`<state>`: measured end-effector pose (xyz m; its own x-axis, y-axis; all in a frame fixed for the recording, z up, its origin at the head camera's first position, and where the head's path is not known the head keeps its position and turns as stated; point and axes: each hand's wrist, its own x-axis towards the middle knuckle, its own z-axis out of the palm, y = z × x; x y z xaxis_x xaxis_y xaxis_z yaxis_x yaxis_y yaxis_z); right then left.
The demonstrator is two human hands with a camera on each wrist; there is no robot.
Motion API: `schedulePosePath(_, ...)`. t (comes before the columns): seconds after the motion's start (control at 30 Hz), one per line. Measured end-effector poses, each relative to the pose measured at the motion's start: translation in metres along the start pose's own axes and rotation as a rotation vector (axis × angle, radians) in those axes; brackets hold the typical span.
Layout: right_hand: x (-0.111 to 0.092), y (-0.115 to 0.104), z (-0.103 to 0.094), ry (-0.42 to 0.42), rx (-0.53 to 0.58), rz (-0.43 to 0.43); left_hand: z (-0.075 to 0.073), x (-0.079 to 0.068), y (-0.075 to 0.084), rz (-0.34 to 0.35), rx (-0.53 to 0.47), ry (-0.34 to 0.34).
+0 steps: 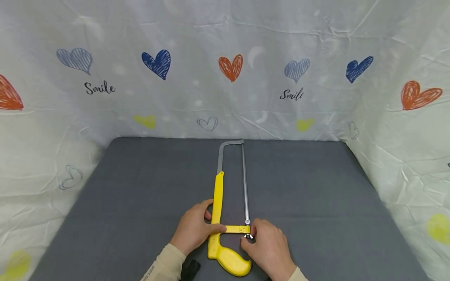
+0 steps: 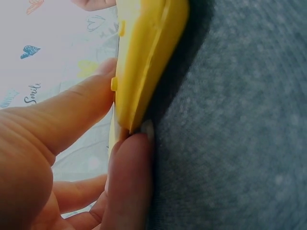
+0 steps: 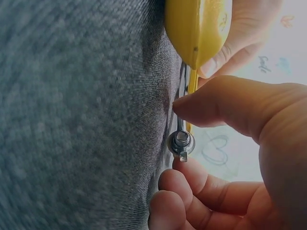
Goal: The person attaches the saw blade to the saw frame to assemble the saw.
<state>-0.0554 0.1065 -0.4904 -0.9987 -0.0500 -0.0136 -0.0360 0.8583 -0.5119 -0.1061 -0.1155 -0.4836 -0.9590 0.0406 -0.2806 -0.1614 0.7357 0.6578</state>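
A hacksaw (image 1: 218, 195) with a yellow handle and a grey metal front frame lies on the dark grey table, its far end at the back edge. My left hand (image 1: 197, 228) grips the yellow frame, with the thumb over the joint of the yellow crossbar (image 1: 235, 229). In the left wrist view, thumb and fingers hold the yellow body (image 2: 144, 62) from both sides. My right hand (image 1: 270, 246) has thumb and curled index finger about a metal wing nut (image 3: 182, 139) at the blade's near end. The index fingertip meets its lower wing; the thumb is just above.
The blade (image 1: 245, 183) runs along the saw's right side toward the back. A black object (image 1: 191, 269) shows by the left sleeve, partly cut off. White cloth (image 1: 197, 93) printed with hearts hangs behind and beside the table (image 1: 309, 187).
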Motion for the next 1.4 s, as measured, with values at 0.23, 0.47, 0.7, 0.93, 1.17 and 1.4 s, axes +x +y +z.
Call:
schedulePosePath(0.23,-0.001,0.002,0.0,0.009,0.035,-0.022,0.001,0.0,-0.001,-0.012,-0.007,0.001)
schedulePosePath(0.47,0.001,0.005,-0.001,-0.029,0.101,0.0,0.001,0.001,-0.001,-0.001,0.006,0.002)
schedulePosePath(0.7,0.001,0.006,-0.003,-0.081,0.185,0.03,0.002,-0.001,-0.003,-0.009,-0.012,0.002)
schedulePosePath(0.93,0.003,0.008,-0.005,-0.092,0.213,0.055,0.002,0.0,-0.001,-0.011,-0.008,0.016)
schedulePosePath(1.17,0.004,0.009,-0.007,-0.097,0.229,0.042,0.0,0.001,0.001,-0.021,-0.013,0.011)
schedulePosePath(1.4,0.004,0.013,-0.007,-0.112,0.225,0.023,-0.001,0.001,0.001,-0.026,-0.021,-0.002)
